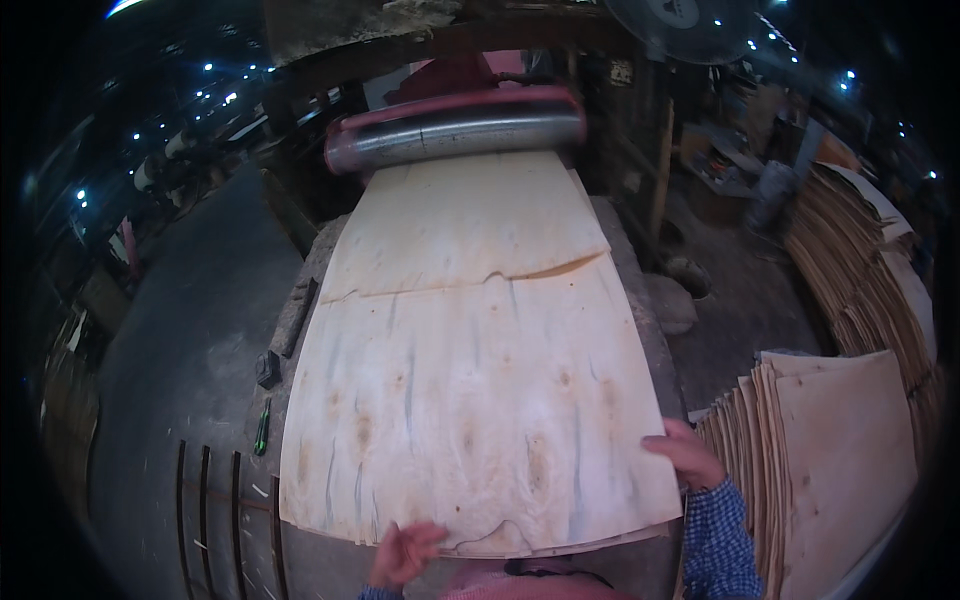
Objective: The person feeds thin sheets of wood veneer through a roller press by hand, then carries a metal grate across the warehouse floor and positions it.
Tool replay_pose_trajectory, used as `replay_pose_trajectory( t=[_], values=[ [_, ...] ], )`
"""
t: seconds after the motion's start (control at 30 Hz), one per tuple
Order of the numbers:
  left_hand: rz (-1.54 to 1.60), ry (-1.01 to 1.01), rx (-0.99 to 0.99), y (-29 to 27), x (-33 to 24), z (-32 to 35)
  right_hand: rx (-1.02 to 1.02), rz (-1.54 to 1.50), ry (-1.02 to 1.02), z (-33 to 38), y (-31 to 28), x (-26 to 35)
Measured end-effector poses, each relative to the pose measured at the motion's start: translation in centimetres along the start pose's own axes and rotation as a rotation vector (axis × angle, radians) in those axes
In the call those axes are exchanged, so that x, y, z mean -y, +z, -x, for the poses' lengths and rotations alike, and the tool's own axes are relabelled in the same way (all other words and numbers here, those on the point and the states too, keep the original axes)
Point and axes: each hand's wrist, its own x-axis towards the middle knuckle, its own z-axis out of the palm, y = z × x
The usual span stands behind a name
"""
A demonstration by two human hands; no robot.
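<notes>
A pale wood veneer sheet (470, 400) with brown knots and dark streaks lies on top of a stack in front of me. Its near edge has a small ragged notch. Beyond it, another veneer sheet (470, 220) stretches back to a metal roller (460, 135), with a split, lifted edge between the two. At the near edge, left of the notch, my left hand (408, 552) is open with its fingers apart. My right hand (690, 457) grips the right edge of the near sheet, fingertips over its top; the fingers underneath are hidden.
Left of the stack are a green-handled cutter (262, 428), a small dark object (267, 370) and a metal rack (236, 510). Piled veneer sheets (840, 450) stand close at right, with a taller veneer pile (850, 260) behind. A sack (668, 303) lies beside the stack.
</notes>
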Motion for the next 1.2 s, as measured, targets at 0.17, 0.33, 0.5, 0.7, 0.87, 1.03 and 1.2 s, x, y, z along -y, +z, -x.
replay_pose_trajectory(
  t=[0.17, 0.33, 0.5, 0.7, 0.87, 1.03, 1.2],
  values=[
    [-0.188, 0.258, -0.039, 9.6, 6.8, 1.0, 0.159, -0.178, -0.149, 0.9, 3.6, 5.4],
    [-0.096, 0.560, 0.108, 9.7, 2.4, 0.3, 0.041, -0.194, -0.015, -0.8, -6.1, -5.9],
    [-0.273, 0.472, -0.148, 3.6, -0.3, 1.2, -0.088, -0.139, 0.091, -2.3, -6.1, -11.4],
    [-0.301, 0.637, -0.597, 5.4, 5.9, 3.0, -0.039, -0.231, -0.019, 4.3, -0.1, -1.5],
    [-0.109, 0.586, -0.635, 7.1, 4.7, 1.2, -0.048, -0.122, 0.046, 3.5, -0.7, -1.1],
    [-0.080, 0.266, -0.565, 0.1, 1.1, -0.1, -0.138, 0.111, 0.289, -3.0, -8.5, -14.3],
    [-0.227, 0.135, -0.700, -0.3, 1.8, 0.1, -0.178, -0.023, 0.325, -2.7, -7.7, -14.6]
  ],
)
